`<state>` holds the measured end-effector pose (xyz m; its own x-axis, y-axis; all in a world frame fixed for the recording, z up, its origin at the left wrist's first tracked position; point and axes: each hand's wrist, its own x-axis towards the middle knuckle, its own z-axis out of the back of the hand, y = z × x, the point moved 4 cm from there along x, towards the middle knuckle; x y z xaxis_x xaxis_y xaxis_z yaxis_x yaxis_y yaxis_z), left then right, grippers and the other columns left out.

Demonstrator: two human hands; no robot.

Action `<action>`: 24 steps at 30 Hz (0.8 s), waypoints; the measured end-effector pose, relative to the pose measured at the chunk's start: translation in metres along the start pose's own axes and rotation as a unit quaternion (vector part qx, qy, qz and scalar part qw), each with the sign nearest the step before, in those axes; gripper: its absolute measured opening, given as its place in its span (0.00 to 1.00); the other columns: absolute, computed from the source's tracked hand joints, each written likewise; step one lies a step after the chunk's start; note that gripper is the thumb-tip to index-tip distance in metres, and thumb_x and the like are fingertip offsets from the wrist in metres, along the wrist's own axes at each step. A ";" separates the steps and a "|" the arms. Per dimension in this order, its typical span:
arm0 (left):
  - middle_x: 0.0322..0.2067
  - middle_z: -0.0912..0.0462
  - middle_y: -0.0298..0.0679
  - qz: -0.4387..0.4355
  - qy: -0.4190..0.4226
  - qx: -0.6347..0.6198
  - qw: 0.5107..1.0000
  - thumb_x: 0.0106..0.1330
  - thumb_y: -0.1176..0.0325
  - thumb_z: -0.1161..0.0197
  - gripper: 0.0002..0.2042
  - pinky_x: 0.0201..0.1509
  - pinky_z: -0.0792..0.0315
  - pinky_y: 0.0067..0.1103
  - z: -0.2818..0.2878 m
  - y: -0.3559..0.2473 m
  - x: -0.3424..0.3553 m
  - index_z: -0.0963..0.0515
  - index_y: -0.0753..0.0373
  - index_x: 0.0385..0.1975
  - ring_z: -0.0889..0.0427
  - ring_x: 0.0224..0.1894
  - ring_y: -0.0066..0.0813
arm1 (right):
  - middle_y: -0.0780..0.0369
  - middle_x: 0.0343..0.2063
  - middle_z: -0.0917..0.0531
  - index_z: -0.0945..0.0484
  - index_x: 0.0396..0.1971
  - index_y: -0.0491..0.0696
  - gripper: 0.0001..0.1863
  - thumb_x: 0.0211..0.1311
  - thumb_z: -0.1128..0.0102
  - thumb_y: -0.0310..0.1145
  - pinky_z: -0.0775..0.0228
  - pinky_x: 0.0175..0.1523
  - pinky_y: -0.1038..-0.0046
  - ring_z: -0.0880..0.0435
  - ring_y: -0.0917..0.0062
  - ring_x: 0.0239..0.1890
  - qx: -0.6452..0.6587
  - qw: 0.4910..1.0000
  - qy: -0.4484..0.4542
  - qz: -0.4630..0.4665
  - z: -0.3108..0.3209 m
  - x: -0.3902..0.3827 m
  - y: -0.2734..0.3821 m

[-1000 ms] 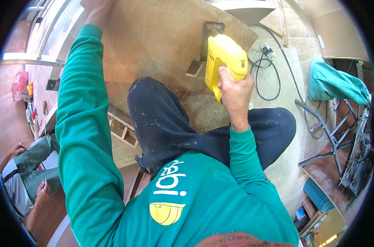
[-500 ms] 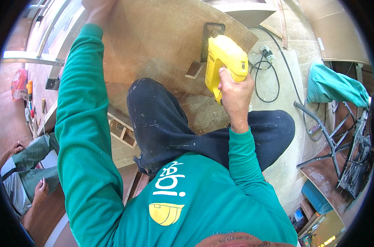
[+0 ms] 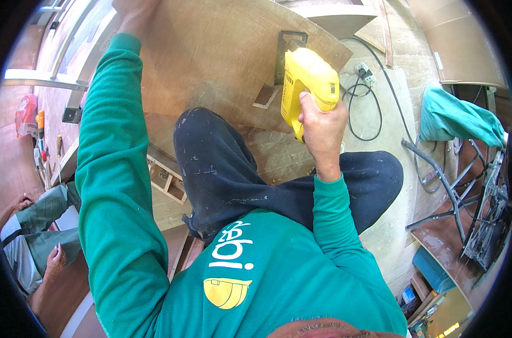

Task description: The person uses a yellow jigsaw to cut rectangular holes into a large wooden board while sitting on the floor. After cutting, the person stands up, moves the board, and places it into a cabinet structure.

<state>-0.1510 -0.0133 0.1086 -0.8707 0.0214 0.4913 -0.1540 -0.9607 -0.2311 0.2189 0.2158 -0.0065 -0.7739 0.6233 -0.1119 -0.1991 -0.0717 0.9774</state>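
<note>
The right hand [image 3: 322,130] was clamped around the grip of a yellow power tool [image 3: 306,84], fingers wrapped tight, with the forearm in a green sleeve rising from the lower edge. The tool stood upright on a large plywood sheet [image 3: 211,56], its dark base plate flat against the wood near the sheet's right edge. A knee in dark, paint-flecked trousers [image 3: 222,163] pressed against the sheet just left of the tool. A small square cut-out [image 3: 264,96] showed in the plywood just beside the tool's lower left.

The left arm stretched up along the sheet's left side. The left hand [image 3: 133,10] lay on the plywood at the top rim, mostly cut off, so whether its fingers were spread or curled could not be told.

Farther right, a black cable [image 3: 362,110] looped over the pale floor to a socket block [image 3: 364,71]. A teal cloth [image 3: 456,118] hung over a metal frame at the far right. At the lower left edge another person sat, only partly in view.
</note>
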 end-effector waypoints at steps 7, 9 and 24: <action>0.50 0.11 0.55 -0.006 0.001 0.005 1.000 0.75 0.49 0.49 0.24 0.63 0.22 0.42 0.002 0.003 0.000 0.11 0.61 0.46 0.12 0.54 0.57 | 0.54 0.42 0.07 0.15 0.48 0.35 0.13 0.67 0.32 0.26 0.18 0.50 0.69 0.07 0.71 0.44 -0.005 1.000 0.005 -0.005 0.000 0.001 0.002; 0.50 0.11 0.55 0.003 0.019 -0.006 1.000 0.75 0.49 0.49 0.24 0.63 0.22 0.42 0.004 -0.001 -0.002 0.11 0.61 0.46 0.12 0.54 0.57 | 0.54 0.42 0.07 0.15 0.48 0.36 0.13 0.68 0.32 0.26 0.18 0.50 0.69 0.07 0.71 0.44 -0.002 1.000 0.004 -0.012 0.000 0.002 0.001; 0.51 0.11 0.53 -0.017 -0.028 -0.019 0.999 0.74 0.51 0.47 0.23 0.61 0.21 0.42 0.003 0.006 -0.001 0.10 0.63 0.42 0.12 0.52 0.57 | 0.63 0.32 0.12 0.15 0.44 0.38 0.08 0.70 0.33 0.27 0.25 0.36 0.75 0.16 0.82 0.29 0.002 1.000 0.005 0.014 -0.002 0.004 0.002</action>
<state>-0.1497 -0.0195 0.1089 -0.8372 0.0376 0.5456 -0.2015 -0.9487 -0.2438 0.2146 0.2164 -0.0053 -0.7853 0.6130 -0.0865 -0.1754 -0.0864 0.9807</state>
